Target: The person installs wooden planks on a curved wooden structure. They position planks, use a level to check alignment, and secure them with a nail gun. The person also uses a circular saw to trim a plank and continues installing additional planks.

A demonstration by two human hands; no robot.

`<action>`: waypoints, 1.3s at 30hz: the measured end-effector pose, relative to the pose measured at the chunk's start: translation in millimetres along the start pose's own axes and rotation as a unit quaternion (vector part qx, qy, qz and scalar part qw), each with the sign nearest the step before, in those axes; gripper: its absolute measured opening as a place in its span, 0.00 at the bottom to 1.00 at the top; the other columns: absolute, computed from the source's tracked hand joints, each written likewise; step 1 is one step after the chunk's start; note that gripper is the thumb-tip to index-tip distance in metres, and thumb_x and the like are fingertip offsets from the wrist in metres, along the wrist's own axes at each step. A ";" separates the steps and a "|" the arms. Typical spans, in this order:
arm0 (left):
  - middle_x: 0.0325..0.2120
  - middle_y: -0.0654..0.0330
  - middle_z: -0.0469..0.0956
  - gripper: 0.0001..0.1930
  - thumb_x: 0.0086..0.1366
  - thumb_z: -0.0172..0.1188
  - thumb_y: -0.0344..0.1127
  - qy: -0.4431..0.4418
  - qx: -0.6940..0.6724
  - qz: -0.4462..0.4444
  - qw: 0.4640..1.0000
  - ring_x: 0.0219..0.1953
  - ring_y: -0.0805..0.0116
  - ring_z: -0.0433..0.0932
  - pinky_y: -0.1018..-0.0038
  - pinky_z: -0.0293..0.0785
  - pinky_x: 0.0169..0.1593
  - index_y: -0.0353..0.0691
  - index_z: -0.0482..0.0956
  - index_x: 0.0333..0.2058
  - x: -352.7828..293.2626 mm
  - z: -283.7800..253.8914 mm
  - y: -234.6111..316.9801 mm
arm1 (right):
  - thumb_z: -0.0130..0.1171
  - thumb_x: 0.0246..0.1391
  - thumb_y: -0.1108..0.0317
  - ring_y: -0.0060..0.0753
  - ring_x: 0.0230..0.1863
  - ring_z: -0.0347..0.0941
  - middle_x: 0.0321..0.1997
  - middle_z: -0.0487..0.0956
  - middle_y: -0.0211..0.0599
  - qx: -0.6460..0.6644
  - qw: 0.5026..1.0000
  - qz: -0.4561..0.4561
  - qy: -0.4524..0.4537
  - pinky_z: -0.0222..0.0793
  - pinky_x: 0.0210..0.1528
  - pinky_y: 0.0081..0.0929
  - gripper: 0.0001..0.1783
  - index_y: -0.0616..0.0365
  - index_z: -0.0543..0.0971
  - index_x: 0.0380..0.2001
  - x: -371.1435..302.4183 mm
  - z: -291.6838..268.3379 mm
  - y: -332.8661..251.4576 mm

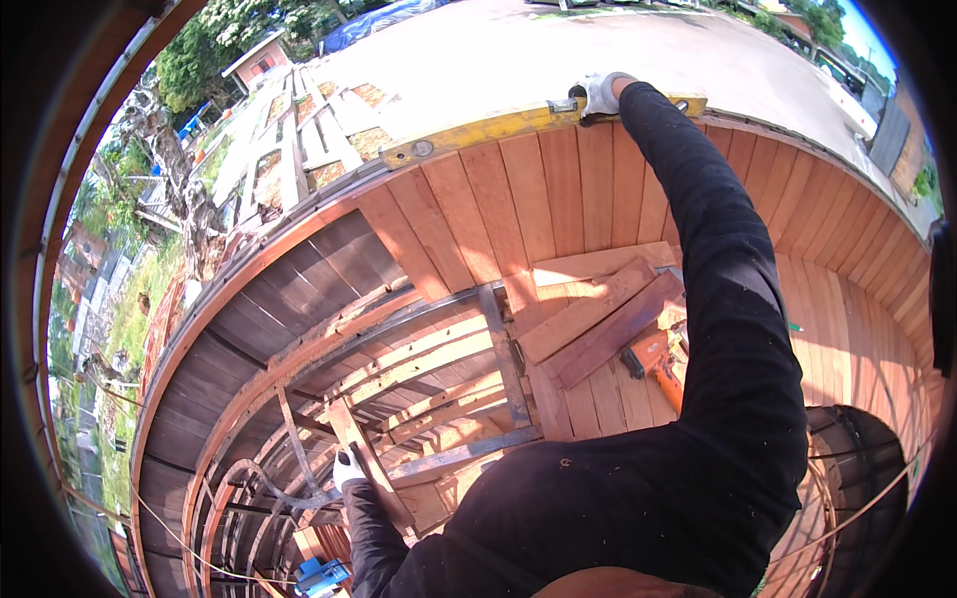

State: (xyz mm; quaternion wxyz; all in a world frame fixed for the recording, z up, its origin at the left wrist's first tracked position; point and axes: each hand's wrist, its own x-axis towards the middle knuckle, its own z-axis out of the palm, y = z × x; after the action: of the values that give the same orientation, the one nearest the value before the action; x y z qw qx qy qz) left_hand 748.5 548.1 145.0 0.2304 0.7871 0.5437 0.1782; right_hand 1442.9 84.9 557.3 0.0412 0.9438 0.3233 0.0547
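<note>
A white glove covers my right hand, stretched far forward at the top edge of the plank wall. Its fingers are closed over a long yellow spirit level, which lies along that edge. My left hand, gloved too, is low on the left, closed at the side of a short wooden board; its fingertips are partly hidden. Under the level runs a curved row of upright reddish planks. Two loose boards lie near my right arm, beside an orange and black power tool that my sleeve partly covers.
Open framing with a metal bar and curved ribs lies left of my body. A blue tool sits at the lower left. Beyond the wall are pale ground, scattered planks and a tree trunk. A cord crosses the lower left.
</note>
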 end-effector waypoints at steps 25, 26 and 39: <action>0.31 0.42 0.79 0.28 0.63 0.55 0.59 -0.013 0.000 -0.007 1.000 0.34 0.45 0.78 0.61 0.70 0.40 0.33 0.78 0.36 6.5 11.1 -2.4 | 0.69 0.41 0.54 0.45 0.55 0.74 0.55 0.77 0.43 -0.040 0.999 0.007 -0.023 0.70 0.56 0.39 0.35 0.46 0.75 0.57 -9.4 -10.7 -6.5; 0.31 0.42 0.79 0.29 0.63 0.55 0.60 -0.009 0.005 -0.007 1.000 0.34 0.45 0.78 0.60 0.70 0.40 0.33 0.78 0.36 7.5 9.7 -6.9 | 0.69 0.42 0.54 0.45 0.55 0.74 0.55 0.77 0.43 -0.041 0.999 0.011 -0.028 0.70 0.56 0.39 0.35 0.46 0.75 0.57 -6.8 -10.8 -8.1; 0.30 0.44 0.79 0.27 0.64 0.55 0.59 -0.021 0.038 -0.016 0.999 0.32 0.48 0.78 0.61 0.70 0.38 0.33 0.78 0.35 -1.7 2.0 19.2 | 0.68 0.44 0.53 0.45 0.55 0.73 0.57 0.76 0.43 -0.055 0.997 0.024 -0.045 0.70 0.57 0.38 0.36 0.48 0.73 0.58 -5.3 -9.3 -6.9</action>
State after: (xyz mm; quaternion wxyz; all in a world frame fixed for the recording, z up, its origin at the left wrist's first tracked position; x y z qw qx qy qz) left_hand 763.9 540.3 154.0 0.2147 0.7899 0.5579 0.1369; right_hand 1433.3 87.5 565.4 0.1066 0.9491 0.2948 0.0308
